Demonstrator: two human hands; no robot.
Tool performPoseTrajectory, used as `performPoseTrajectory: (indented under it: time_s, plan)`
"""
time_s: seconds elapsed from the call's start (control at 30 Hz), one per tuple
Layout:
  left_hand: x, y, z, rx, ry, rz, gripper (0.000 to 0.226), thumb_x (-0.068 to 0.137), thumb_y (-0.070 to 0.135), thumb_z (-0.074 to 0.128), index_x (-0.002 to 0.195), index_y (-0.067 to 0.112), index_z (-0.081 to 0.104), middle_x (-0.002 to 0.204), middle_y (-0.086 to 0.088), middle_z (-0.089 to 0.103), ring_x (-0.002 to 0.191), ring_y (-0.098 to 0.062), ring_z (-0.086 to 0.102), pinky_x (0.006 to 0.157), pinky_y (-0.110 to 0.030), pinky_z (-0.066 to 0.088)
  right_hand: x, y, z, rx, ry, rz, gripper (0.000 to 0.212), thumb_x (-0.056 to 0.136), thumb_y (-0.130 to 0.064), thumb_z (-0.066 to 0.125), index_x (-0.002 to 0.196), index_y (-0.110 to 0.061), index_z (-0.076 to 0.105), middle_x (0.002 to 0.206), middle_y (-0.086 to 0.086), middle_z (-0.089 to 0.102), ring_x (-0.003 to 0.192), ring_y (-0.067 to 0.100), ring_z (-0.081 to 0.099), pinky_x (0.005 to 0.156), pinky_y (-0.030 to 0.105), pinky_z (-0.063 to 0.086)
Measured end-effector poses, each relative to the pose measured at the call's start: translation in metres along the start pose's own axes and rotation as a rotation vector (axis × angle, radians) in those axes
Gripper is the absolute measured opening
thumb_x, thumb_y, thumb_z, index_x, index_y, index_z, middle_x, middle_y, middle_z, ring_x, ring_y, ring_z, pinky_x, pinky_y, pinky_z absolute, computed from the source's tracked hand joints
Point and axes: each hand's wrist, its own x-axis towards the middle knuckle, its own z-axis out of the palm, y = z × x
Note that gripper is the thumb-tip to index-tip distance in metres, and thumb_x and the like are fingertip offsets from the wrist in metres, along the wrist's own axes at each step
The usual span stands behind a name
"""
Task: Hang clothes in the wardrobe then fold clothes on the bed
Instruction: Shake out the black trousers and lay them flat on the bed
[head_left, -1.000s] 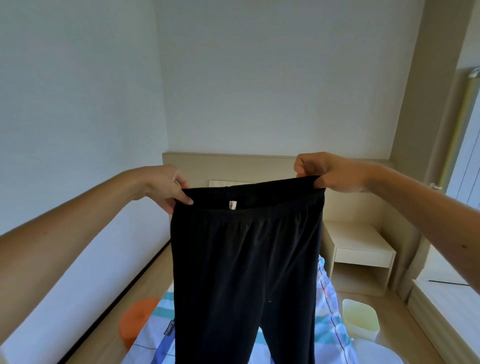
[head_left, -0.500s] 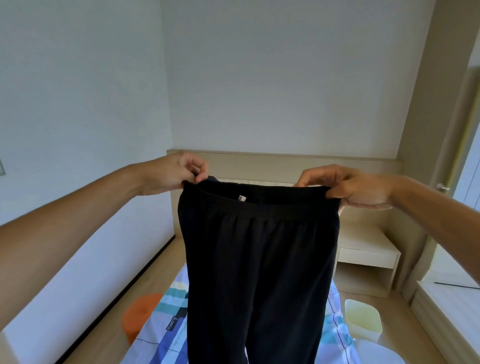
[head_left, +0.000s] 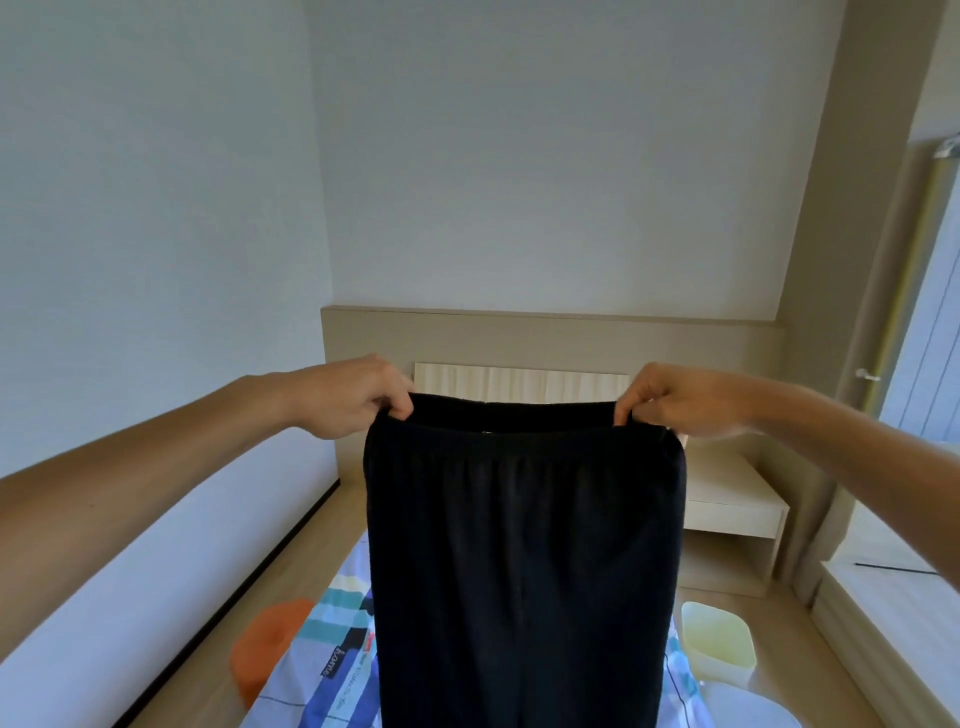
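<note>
A pair of black trousers (head_left: 524, 561) with an elastic waistband hangs straight down in front of me, above the bed (head_left: 332, 670) with its striped, colourful cover. My left hand (head_left: 358, 397) pinches the left end of the waistband. My right hand (head_left: 685, 400) pinches the right end, so the waistband is stretched level between them. The trouser legs run out of view at the bottom edge and hide most of the bed.
A beige headboard (head_left: 550, 338) lines the far wall. A bedside table (head_left: 727, 499) stands to the right, with a pale yellow bin (head_left: 719, 644) on the floor before it. An orange stool (head_left: 265, 644) sits left of the bed. A window ledge runs along the right.
Both hands have spread apart and levelled, pulling the waistband flat and wider. The white label inside the waistband is now hidden. The view has tilted slightly.
</note>
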Motion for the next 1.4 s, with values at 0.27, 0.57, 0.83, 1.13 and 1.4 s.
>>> performPoseTrajectory:
  time_s: [0.27,0.57,0.83,1.13,1.4]
  plan:
    - [-0.014,-0.001,-0.014,-0.299,0.019,-0.058,0.060,0.085,0.058,0.064,0.062,0.004,0.051,0.061,-0.002,0.052,0.064,-0.027,0.050,0.069,-0.035,0.041,-0.005,0.020,-0.013,-0.155,0.066,0.073,0.065,0.073,-0.071,0.067,0.078,-0.006,0.072,0.074,0.012,0.069,0.066,0.019,0.067,0.076,0.029,0.049]
    - [0.012,0.018,0.011,-0.570,0.430,-0.397,0.037,0.091,0.018,0.073,0.073,0.015,0.041,0.069,0.003,0.044,0.058,-0.009,0.038,0.055,-0.020,0.033,0.012,0.008,-0.003,0.411,0.378,0.098,0.019,0.084,-0.004,0.074,0.088,-0.012,0.057,0.079,0.012,0.061,0.071,0.022,0.058,0.060,0.030,0.045]
    - [0.046,0.072,-0.003,-0.835,0.462,-0.391,0.008,0.099,0.014,0.056,0.093,0.019,0.054,0.079,0.001,0.058,0.070,-0.015,0.057,0.062,-0.028,0.051,0.046,-0.075,0.027,0.740,0.319,0.008,0.011,0.091,-0.004,0.068,0.082,-0.007,0.061,0.084,0.009,0.064,0.071,0.015,0.067,0.057,0.021,0.057]
    - [0.019,0.062,-0.016,-0.778,0.515,-0.185,0.041,0.083,-0.009,0.067,0.110,0.019,0.054,0.110,-0.010,0.070,0.085,-0.017,0.063,0.074,-0.024,0.052,0.057,-0.109,0.020,0.273,0.604,-0.264,0.037,0.083,-0.011,0.072,0.118,-0.017,0.062,0.114,0.010,0.066,0.104,0.019,0.065,0.092,0.034,0.055]
    - [-0.010,0.027,0.003,-0.848,0.438,-0.225,0.052,0.080,-0.020,0.058,0.120,0.014,0.054,0.100,-0.003,0.070,0.079,-0.012,0.065,0.075,-0.025,0.055,0.093,-0.075,0.038,0.285,-0.054,-0.103,0.053,0.080,-0.009,0.080,0.128,-0.014,0.059,0.101,-0.005,0.073,0.089,0.004,0.070,0.074,0.017,0.054]
